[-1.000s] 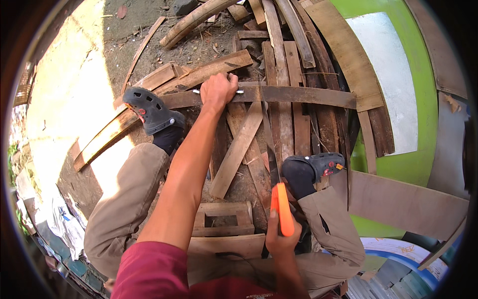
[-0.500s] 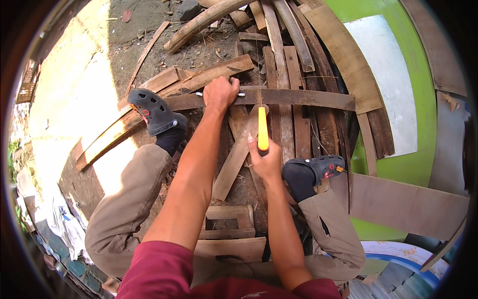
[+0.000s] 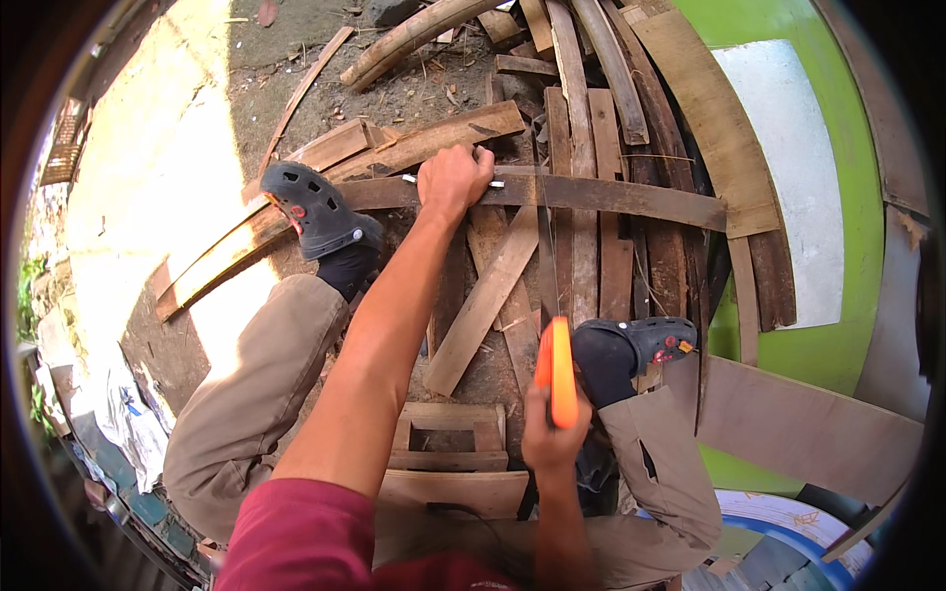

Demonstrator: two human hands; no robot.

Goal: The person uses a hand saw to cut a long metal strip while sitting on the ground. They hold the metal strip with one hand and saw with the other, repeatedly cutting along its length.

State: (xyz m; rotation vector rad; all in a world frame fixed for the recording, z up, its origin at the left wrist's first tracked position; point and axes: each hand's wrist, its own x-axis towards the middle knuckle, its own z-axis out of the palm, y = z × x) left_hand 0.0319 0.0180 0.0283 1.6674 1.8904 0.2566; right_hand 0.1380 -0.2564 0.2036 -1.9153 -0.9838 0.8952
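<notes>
Plank [image 3: 641,197]: lies crosswise over a stack of boards [image 3: 583,236], its near-left end by our left shoe [image 3: 317,212]. Left hand [image 3: 455,182] is closed over it, knuckles up; the fingers beyond the far edge are hidden. Two white tips show, one on each side of that hand — whether one thing or two, we cannot tell.

Right hand [image 3: 555,433], somewhat blurred, is wrapped around the orange handle of the saw [image 3: 561,379]. The handle sits on our side of the plank; the thin blade runs away from us and crosses the plank to the right of the left hand.

Progress: we judge the cut unfinished — the plank continues on both sides of the blade, with no parted end visible. Cut depth is unreadable at this angle; whatever wood remains under the blade is left to sever.

Containers: none certain. A round blue-and-white thing [image 3: 778,507] at lower right may be one; grey slats [image 3: 788,566] show within its curve, but inside or beneath, we cannot tell.
</notes>
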